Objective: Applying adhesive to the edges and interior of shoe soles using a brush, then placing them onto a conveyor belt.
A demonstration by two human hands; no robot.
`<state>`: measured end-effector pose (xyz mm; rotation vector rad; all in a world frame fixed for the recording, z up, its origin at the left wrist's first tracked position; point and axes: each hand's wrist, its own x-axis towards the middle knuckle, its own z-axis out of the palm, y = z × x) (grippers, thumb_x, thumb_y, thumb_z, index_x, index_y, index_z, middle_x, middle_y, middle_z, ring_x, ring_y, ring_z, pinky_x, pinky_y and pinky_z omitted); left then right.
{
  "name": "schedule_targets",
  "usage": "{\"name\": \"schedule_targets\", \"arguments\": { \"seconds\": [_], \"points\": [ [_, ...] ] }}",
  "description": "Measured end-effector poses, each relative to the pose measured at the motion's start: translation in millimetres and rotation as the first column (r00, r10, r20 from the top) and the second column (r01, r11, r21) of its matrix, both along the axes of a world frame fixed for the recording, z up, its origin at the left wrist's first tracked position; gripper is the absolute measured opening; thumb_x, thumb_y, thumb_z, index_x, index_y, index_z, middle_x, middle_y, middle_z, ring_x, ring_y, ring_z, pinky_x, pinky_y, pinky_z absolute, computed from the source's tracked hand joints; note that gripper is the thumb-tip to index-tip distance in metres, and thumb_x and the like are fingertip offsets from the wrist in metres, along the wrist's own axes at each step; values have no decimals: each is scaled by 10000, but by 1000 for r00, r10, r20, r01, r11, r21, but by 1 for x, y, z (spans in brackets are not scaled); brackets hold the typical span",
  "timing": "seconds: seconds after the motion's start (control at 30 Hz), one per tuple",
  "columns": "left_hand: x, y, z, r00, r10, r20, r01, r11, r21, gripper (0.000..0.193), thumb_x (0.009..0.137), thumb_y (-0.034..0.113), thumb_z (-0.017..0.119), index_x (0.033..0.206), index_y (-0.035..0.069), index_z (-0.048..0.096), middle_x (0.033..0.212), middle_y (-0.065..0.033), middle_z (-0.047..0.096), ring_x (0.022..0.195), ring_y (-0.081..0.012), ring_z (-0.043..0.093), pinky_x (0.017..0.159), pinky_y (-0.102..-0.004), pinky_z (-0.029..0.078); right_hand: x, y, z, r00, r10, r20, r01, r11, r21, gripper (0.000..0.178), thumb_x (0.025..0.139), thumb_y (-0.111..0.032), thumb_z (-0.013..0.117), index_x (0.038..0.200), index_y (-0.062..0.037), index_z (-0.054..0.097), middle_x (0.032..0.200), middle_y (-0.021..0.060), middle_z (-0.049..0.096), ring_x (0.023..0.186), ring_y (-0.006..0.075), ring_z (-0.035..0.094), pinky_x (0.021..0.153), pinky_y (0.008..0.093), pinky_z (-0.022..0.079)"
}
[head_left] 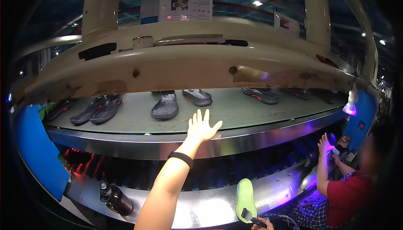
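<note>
Left hand (204,130): fingers spread wide, palm down, nothing held. It was placed just beyond the steel rail (235,147), over the near strip of the belt (231,119); whether the belt was touched could not be told.

Right hand (265,225): partly cut off, well to the near side of the rail. Its visible fingers were curled around the handle of a brush (255,220), whose head overlapped the lower end of a green sole (245,192); contact could not be confirmed.

The sole was found on the near side of the rail, over a steel ledge (189,209). It was judged light, springy and hardly fragile, perhaps slippery if wet; best gripped by its side edges at mid-length. The brush was judged stiff, best held by the handle.

Beyond the rail, dark shoes (165,107) were spaced along the belt; soft uppers and firmer soles were presumed, white-smeared tops best avoided.

Edges: beyond the rail, headroom was limited by a beige hood (184,68). On its near side, dark rollers (168,175) were exposed. Sideways room near the rail was bounded by blue panels (37,146); a bottle (119,200) was stood leftward on its near side.
</note>
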<state>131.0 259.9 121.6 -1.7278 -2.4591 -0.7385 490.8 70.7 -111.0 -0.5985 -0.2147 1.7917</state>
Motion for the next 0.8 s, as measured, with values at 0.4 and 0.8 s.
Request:
{"name": "schedule_targets", "arguments": {
  "seconds": [0.4, 0.8],
  "points": [
    [3, 3, 3, 983, 8, -184, -11, 1000, -15, 990, 731, 691, 490, 1443, 132, 89, 1468, -237, 71, 1365, -370, 65, 1089, -493, 65, -1, 12, -15, 993, 67, -98, -70, 997, -28, 224, 851, -185, 540, 928, 14, 610, 949, 154, 640, 915, 314, 600, 718, 326, 481],
    [-7, 24, 9, 952, 87, -292, -108, 993, -54, 792, 835, 643, 326, 1438, 160, 153, 1491, -140, 105, 1376, -297, 96, 1096, -481, 55, 8, 7, 21, 998, -60, -7, 61, 995, 76, 110, 836, -120, 529, 817, -26, 582, 881, 132, 641, 837, 273, 612, 719, 327, 492]
  ]
}}
